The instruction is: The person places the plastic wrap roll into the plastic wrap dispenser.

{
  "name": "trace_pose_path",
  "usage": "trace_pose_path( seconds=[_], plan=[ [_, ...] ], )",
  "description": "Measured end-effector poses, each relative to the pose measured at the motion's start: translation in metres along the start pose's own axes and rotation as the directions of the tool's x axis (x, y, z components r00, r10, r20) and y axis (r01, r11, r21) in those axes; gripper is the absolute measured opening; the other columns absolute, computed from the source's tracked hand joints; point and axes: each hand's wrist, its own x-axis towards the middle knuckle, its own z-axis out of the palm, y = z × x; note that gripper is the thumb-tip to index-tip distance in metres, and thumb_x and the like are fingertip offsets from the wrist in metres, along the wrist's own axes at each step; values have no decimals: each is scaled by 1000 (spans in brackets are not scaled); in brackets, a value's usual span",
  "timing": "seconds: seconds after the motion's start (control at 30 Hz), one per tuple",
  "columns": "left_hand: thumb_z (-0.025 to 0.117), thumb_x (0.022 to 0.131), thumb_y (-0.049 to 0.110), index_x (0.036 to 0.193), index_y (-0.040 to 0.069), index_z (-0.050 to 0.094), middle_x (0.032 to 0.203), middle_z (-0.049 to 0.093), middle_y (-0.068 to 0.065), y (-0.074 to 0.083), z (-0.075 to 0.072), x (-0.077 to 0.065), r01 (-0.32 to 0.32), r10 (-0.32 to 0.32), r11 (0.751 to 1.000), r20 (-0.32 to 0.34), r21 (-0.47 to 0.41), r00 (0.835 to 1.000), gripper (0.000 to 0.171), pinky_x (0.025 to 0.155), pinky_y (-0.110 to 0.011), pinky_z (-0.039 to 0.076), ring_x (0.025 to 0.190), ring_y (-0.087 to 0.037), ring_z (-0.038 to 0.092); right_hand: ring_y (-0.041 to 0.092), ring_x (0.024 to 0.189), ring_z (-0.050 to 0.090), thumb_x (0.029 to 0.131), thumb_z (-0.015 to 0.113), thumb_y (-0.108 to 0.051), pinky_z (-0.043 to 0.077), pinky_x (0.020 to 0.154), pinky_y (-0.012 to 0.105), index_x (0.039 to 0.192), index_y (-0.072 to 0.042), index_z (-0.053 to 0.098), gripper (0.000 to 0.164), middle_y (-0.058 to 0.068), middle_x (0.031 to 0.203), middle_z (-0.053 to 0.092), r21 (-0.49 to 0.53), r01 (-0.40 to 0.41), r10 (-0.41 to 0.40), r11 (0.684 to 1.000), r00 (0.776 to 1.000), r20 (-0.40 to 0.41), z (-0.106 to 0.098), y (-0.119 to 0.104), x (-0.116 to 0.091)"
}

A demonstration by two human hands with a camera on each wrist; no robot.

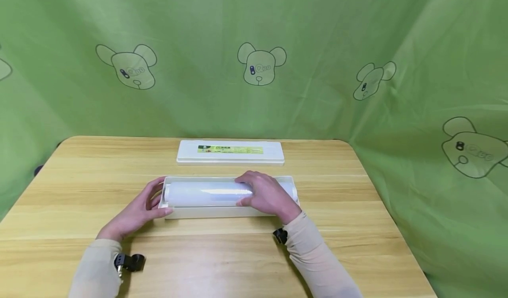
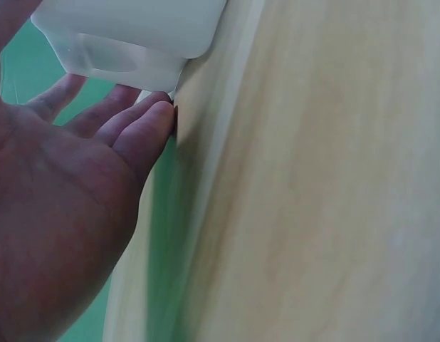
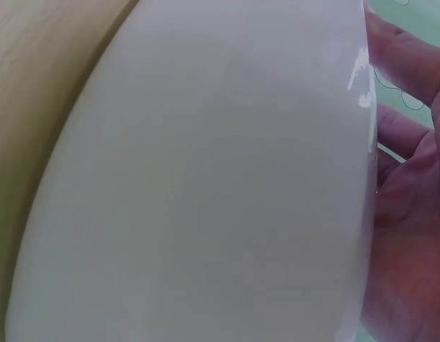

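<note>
Long white plastic tray placed lengthwise at centre of light wooden worktop, holding 1 white translucent roll of film lying flat inside along its length. Right hand laid over the right part of the roll, fingers curled around it from above; in the right wrist view, roll surface fills the frame with the palm pressed against it. Left hand set at the left end of the tray, thumb against the near corner, fingers relaxed and extended beside the end wall; in the left wrist view, fingertips resting at the worktop surface directly under the tray corner, nothing gripped. Flat white rectangular lid with green label lying farther back on the worktop, parallel to the tray and apart from it. Green cloth backdrop with bear-head prints hanging behind and to the right of the worktop. Small black wrist-mounted devices visible at both sleeves.
</note>
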Motion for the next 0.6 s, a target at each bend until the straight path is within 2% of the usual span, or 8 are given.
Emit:
trace_pose_path(
  seconds=[0.27,0.47,0.6],
  plan=[
    [73,89,13,156,5,9,158,13,-27,-1,-1,0,0,0,1000,1,4,1000,92,112,-41,24,141,-48,17,23,119,56,78,82,-39,44,103,40,128,-14,65,59,2,127,63,-5,2,-2,1000,1000,-4,2,1,1],
    [73,89,14,156,8,10,157,15,-27,-4,-1,0,-3,3,1000,2,-2,1000,92,108,-25,31,141,-47,20,22,118,57,78,83,-38,45,102,39,127,-14,65,58,1,126,63,-6,-3,3,1000,1000,-8,5,1,1],
    [73,90,15,158,15,6,157,14,-27,-3,-1,0,5,-5,1000,8,3,1000,95,110,-28,28,142,-46,19,21,117,57,77,83,-37,46,100,40,127,-14,66,57,0,125,64,-3,-4,4,1000,1000,-11,7,2,1]
  ],
)
